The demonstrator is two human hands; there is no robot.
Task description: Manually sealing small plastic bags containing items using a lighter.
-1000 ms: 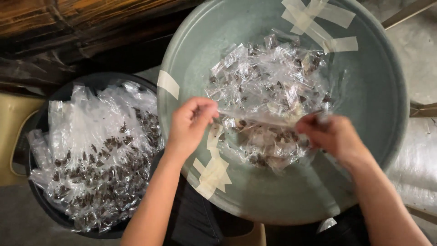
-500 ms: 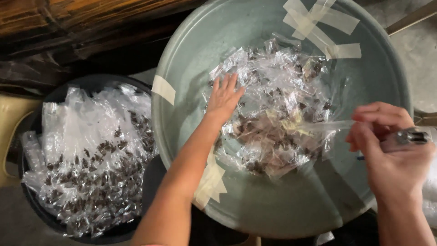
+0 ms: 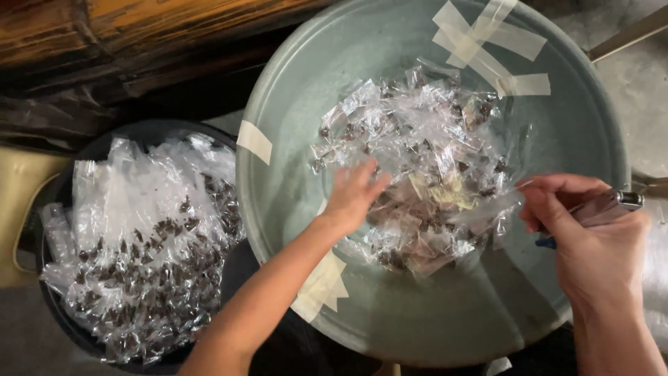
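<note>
hands in a basin of small clear bags

left hand (image 3: 353,198) reaching into wide grey-green plastic basin (image 3: 292,104) patched with strips of pale tape (image 3: 254,141), fingers loosely spread and pressed on heap of small clear plastic bags with dark bits inside (image 3: 424,160), gripping nothing firmly. right hand (image 3: 591,237) at the basin's right rim, closed around small metal-tipped lighter-like object (image 3: 619,202), also pinching edge of one clear bag (image 3: 501,202) from the heap. beside the basin, on the left, round black tub (image 3: 146,132) piled with more such bags (image 3: 139,251).
</note>
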